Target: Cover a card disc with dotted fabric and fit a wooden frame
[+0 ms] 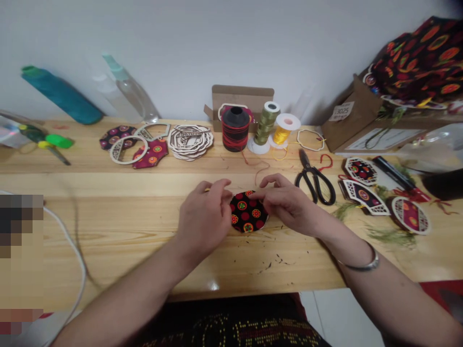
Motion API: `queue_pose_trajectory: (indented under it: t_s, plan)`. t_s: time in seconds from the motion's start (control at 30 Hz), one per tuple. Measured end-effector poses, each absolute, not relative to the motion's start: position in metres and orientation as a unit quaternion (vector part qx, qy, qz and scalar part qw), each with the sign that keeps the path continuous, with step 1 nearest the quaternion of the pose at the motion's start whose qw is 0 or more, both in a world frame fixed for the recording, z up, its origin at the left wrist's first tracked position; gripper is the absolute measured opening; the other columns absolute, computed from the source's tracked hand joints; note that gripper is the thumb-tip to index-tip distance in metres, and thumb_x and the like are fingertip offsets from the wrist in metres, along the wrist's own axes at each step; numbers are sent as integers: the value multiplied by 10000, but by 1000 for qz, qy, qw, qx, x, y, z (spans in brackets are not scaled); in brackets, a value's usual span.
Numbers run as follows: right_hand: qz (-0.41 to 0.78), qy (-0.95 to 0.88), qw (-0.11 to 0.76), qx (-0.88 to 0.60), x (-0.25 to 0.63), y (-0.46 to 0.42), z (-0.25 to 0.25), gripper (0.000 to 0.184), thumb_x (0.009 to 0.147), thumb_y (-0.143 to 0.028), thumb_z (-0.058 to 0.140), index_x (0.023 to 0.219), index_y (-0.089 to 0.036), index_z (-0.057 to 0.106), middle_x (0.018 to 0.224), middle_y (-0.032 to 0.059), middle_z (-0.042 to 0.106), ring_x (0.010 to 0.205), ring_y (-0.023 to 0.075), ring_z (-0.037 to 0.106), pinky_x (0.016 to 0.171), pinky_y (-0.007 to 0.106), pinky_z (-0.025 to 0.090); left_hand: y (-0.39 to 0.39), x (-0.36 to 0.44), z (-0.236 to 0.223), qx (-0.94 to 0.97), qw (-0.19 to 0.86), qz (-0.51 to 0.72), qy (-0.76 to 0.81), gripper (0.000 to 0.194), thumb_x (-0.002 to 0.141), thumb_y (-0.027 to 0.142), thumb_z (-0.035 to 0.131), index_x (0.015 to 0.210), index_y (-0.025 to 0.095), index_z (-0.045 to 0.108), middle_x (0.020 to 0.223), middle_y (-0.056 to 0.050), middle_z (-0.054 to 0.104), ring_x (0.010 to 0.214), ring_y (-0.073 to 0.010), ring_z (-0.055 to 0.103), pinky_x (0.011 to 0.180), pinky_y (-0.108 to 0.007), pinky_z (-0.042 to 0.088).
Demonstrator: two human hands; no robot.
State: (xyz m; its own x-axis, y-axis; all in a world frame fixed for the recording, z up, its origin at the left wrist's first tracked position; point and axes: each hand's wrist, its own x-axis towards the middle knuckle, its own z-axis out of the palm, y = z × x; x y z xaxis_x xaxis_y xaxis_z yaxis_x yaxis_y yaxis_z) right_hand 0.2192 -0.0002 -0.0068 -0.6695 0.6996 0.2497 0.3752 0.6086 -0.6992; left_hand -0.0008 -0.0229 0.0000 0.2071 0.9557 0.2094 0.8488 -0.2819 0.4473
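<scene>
A round black fabric piece (248, 212) with red and green dots lies on the wooden table (144, 231) in front of me. My left hand (204, 219) pinches its left edge with fingers curled. My right hand (287, 202) pinches its upper right edge, thumb and fingers pressed together. A silver bangle (363, 264) sits on my right wrist.
Black scissors (315, 179) lie just right of my hands. Three thread spools, black-red (235, 128), olive (266, 123) and yellow (284, 131), stand behind. Wooden cut-out frames (190, 141) and fabric rounds lie at back left, finished pieces (365, 196) at right, a cardboard box (356, 118) at far right.
</scene>
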Motion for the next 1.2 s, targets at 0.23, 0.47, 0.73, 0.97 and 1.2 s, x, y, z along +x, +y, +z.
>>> queue_pose_trajectory:
  t_s: [0.23,0.47,0.73,0.97,1.2]
  plan:
    - [313,-854,283,-305,220,0,-9,330,647,108,392,659,-201,505,941,44,673,1089,197,452,843,336,476,-25,0,3,759,104,234,599,357,807,161,531,1163,169,530,954,-33,742,990,-255,589,813,-376,497]
    - [309,-875,240,-285,218,-2,-5,330,657,105,406,670,-205,515,997,11,691,1093,214,439,905,390,452,-25,2,-1,761,151,184,603,378,837,181,533,1213,179,493,947,-52,715,955,-264,592,776,-397,486]
    - [318,-860,281,-283,219,-1,-4,358,648,115,397,675,-208,548,914,29,693,1078,211,462,885,394,468,-22,0,4,728,169,204,632,349,868,139,452,1211,187,494,941,-49,708,914,-239,620,805,-395,479]
    - [386,-847,263,-254,222,-1,-1,360,550,109,355,593,-202,530,807,-6,709,1069,190,486,886,367,467,-22,0,-4,812,159,209,522,607,754,351,701,1274,176,442,1226,-104,585,1173,-314,446,1004,-488,372]
    - [417,-839,244,-248,224,-2,6,356,566,104,349,575,-208,519,800,-4,703,1080,192,502,892,385,469,-21,0,-2,803,190,173,538,672,754,351,697,1323,160,395,1331,-137,482,1237,-348,366,1042,-512,322]
